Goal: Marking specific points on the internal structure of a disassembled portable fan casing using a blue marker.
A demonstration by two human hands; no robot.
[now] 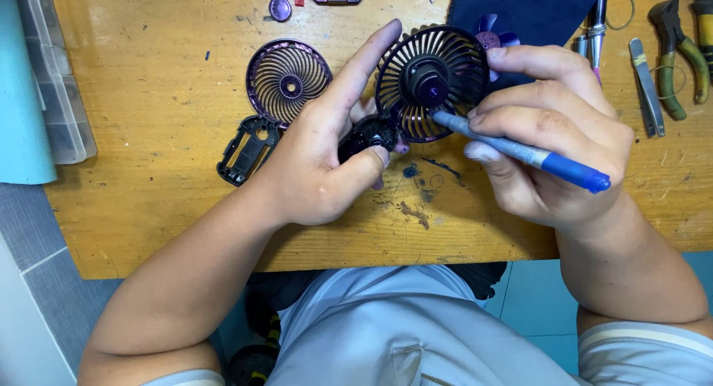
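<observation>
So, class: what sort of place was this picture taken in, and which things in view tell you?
Probably a small repair or hobby workbench. A scuffed, stained wooden table carries green-handled pliers and metal tweezers, and a dismantled purple fan lies in parts, such as the loose round purple grille.

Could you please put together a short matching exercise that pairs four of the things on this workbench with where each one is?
Things:
1. fan grille with motor
2. blue-handled screwdriver
3. loose round grille
4. pliers

Places:
A. flat on the wooden bench, left of the left hand
B. far right of the bench
C. held up by the left hand
D. gripped in the right hand

Pairs: 1-C, 2-D, 3-A, 4-B
</observation>
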